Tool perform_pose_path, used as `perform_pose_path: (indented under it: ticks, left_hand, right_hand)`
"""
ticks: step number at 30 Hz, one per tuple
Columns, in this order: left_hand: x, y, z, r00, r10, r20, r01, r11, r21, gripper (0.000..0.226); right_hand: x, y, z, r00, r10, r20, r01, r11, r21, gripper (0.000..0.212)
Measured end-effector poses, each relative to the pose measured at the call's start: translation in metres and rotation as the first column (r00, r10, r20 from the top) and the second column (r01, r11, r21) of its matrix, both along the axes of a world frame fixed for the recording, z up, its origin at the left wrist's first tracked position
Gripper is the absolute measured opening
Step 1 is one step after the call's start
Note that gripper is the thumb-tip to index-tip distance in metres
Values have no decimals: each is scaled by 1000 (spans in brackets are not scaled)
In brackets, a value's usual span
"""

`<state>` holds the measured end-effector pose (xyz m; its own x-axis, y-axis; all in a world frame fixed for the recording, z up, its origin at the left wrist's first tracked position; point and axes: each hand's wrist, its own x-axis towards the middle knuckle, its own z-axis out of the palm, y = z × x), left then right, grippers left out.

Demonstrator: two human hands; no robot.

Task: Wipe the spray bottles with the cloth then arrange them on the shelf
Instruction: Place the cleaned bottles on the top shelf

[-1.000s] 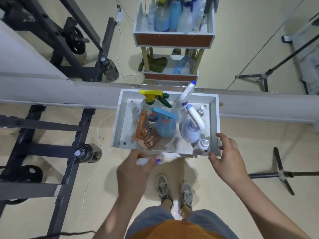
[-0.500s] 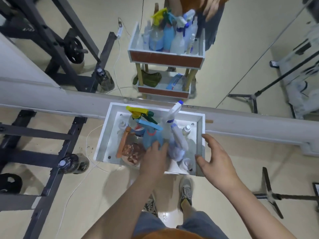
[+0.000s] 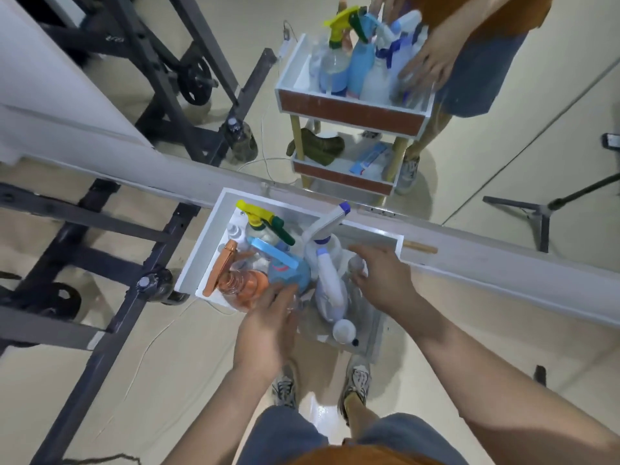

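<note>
Shorts and two trainers (image 3: 355,384) fill the bottom centre of the frame, seen from above by a person standing over a white shelf tray (image 3: 196,263) at mid-frame. The left hand (image 3: 268,327) reaches in at the tray's near edge. Its fingers (image 3: 285,293) lie against something clear beside the blue spray bottle (image 3: 288,273), and whether they grip it cannot be told. The right hand (image 3: 385,280) hovers over the right side of the tray, fingers (image 3: 365,253) spread apart with nothing visibly held, beside a tilted white spray bottle (image 3: 330,280). Crowded around are a small white-capped bottle (image 3: 344,330) nearest, a copper-coloured bottle (image 3: 241,283), and a yellow-triggered bottle (image 3: 258,216) further back.

Beyond, a mirror (image 3: 536,146) across the upper frame reflects the shelf and shows a dark green cloth (image 3: 318,151) draped on the lower tier. Neither hand holds a cloth, so the step looks like arranging. To do it well, the bottles probably want standing upright one at a time, triggers turned the same way. The free hand should steady the neighbours, since the tall, tightly packed ones could topple.
</note>
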<state>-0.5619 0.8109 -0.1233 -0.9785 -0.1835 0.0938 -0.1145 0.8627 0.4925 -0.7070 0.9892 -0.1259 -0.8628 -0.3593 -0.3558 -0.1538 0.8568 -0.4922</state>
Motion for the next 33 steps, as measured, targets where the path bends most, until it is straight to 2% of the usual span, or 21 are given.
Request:
perform_pose_path:
  ticks: [4, 7, 10, 12, 14, 16, 18, 21, 23, 24, 26, 27, 30, 33]
  left_hand:
    - [0, 16, 33, 991, 96, -88, -87, 991, 102, 17]
    - [-13, 28, 60, 984, 164, 68, -174, 966, 189, 17]
    - [-32, 42, 75, 952, 182, 246, -230, 956, 184, 33]
    - [-46, 51, 73, 932, 160, 326, -223, 961, 165, 46]
    - [-57, 57, 63, 907, 174, 385, -257, 950, 176, 46]
    - [-63, 61, 55, 881, 204, 428, -309, 931, 193, 38]
    - [-64, 60, 53, 884, 178, 433, -295, 930, 220, 29]
    - [-63, 54, 56, 909, 79, 409, -213, 932, 292, 26]
    - [-65, 52, 59, 924, 31, 381, -168, 928, 332, 27]
    - [-68, 52, 60, 933, 16, 360, -148, 928, 343, 26]
    - [-77, 56, 62, 946, -4, 325, -121, 925, 361, 22]
    - [-82, 59, 63, 949, -12, 317, -114, 920, 375, 23]
    - [-96, 64, 65, 946, -86, 314, -48, 916, 398, 30]
    - [-107, 59, 69, 924, -218, 315, 124, 948, 293, 30]
  right_hand:
    - [-1, 1, -7, 993, 30, -111, -19, 995, 96, 31]
    - [12, 19, 2, 976, 66, -209, -33, 987, 158, 28]
    - [42, 35, 1, 979, 184, -82, -154, 945, 289, 28]
    - [60, 38, -7, 983, 174, -62, -153, 955, 256, 24]
    - [66, 37, -9, 984, 162, -72, -141, 960, 240, 24]
    - [63, 37, -4, 982, 190, 2, -184, 950, 253, 37]
    - [52, 39, 9, 984, 146, 107, -162, 973, 166, 55]
    - [19, 46, 43, 961, 18, 275, 29, 986, -164, 60]
    - [1, 48, 63, 921, 76, 381, 40, 957, -289, 64]
    - [-4, 46, 68, 911, 140, 388, -25, 958, -285, 69]
    - [-6, 32, 71, 923, 223, 313, -142, 955, -260, 76]
    - [-5, 25, 67, 938, 224, 265, -147, 948, -281, 75]
    - [-1, 11, 43, 983, 70, 167, -8, 938, -346, 60]
    - [-2, 8, 23, 996, -65, 59, 80, 943, -321, 41]
